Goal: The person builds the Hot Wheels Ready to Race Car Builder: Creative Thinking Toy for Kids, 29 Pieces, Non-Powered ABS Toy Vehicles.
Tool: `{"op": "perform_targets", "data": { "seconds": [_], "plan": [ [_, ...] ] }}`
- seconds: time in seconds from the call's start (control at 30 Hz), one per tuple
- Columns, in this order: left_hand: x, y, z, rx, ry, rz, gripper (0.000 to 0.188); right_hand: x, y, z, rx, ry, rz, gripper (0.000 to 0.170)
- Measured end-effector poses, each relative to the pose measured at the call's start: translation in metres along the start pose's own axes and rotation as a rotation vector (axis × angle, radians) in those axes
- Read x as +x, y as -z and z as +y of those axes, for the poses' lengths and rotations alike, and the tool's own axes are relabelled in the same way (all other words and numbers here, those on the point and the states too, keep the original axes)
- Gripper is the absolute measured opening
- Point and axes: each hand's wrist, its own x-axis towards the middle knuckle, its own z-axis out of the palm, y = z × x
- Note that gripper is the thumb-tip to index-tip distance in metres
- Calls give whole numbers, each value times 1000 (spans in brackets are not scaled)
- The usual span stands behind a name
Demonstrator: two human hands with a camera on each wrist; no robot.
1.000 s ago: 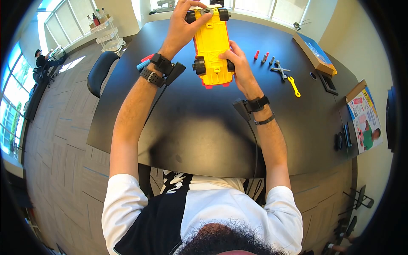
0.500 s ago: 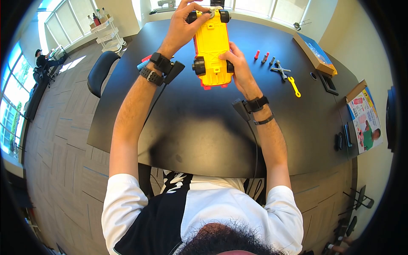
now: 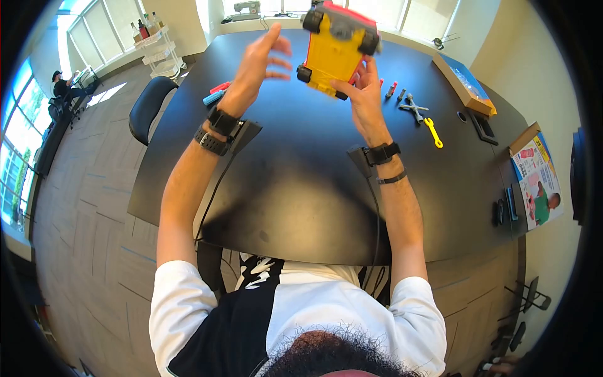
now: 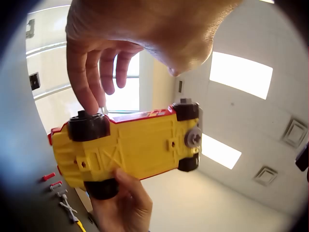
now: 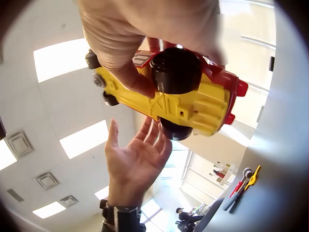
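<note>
My right hand point(image 3: 366, 103) grips a red toy car point(image 3: 336, 55) near one end, its thumb pressed on the yellow underside. The car is held above the table, bottom facing me, with black wheels and a round grey piece point(image 4: 193, 138) at the far end. My left hand point(image 3: 254, 68) is off to the left of the car, fingers spread and holding nothing. In the left wrist view its fingertips overlap a black wheel point(image 4: 89, 127). The right fingers behind the car are mostly hidden.
On the table's right lie a yellow wrench point(image 3: 433, 132), a grey cross-shaped wrench point(image 3: 412, 108) and small red and grey pieces point(image 3: 391, 90). Red and blue handles point(image 3: 215, 94) lie at left. An open box point(image 3: 465, 81) and a printed box point(image 3: 538, 179) line the right edge.
My left hand has come off the car's far end and moved left, its fingers now spread. The car has turned and tilted up to the right in my right hand.
</note>
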Motion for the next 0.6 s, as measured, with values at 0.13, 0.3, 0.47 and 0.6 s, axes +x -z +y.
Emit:
{"op": "perform_targets", "data": {
  "seconds": [0.13,0.3,0.47,0.6],
  "plan": [
    [-17,3,4,-347,608,-569,83,10,10,-1,-243,264,-169,65],
    [-25,-21,3,-445,514,-451,60,11,5,-5,-660,446,-49,82],
    [-21,-24,-4,-496,394,-325,61,14,28,11,-298,-34,194,62],
    [-19,-23,-5,-401,327,-217,69,2,34,7,344,-543,9,65]
  ]
}}
